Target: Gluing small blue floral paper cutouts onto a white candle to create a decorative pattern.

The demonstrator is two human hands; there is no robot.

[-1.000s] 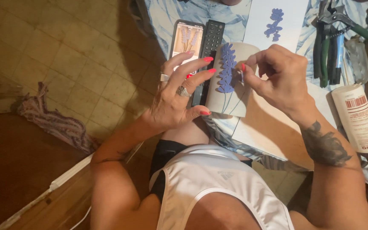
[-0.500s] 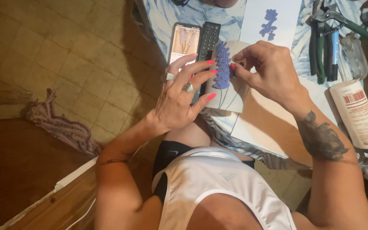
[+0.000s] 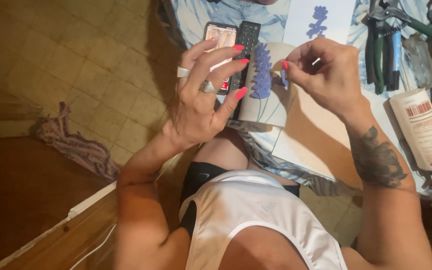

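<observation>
Cardboard card (image 3: 271,97) with purple paper petals forming a flower spike is being held up over the edge of the tabletop (image 3: 326,145), between the person's two hands, tilted toward the head camera so the work face is showing. Going from the left: a bundled striped cloth (image 3: 73,145) is lying on the tiled floor (image 3: 76,60), well apart from the work. The left hand (image 3: 201,105) is bracing the card's left edge, its fingers spread wide and only the fingertips (image 3: 241,92) touching, seemingly to steady the card without covering the petals; two rings are showing on it. Just behind those fingers one phone (image 3: 220,37) and one dark remote control (image 3: 246,40) are lying side by side on the blue leaf-print cover. The right hand (image 3: 326,75) is closing its grip narrowly, thumb against forefinger, at the spike's right side, apparently pinching one small petal; the piece itself is too small to tell. Beyond it, one white sheet (image 3: 321,20) is carrying a second purple flower, lying flat, perhaps as a finished piece or a pattern. Farther right, several pliers and cutters (image 3: 386,50) are lying together within reach, and one white glue bottle (image 3: 423,130) is lying on its side
</observation>
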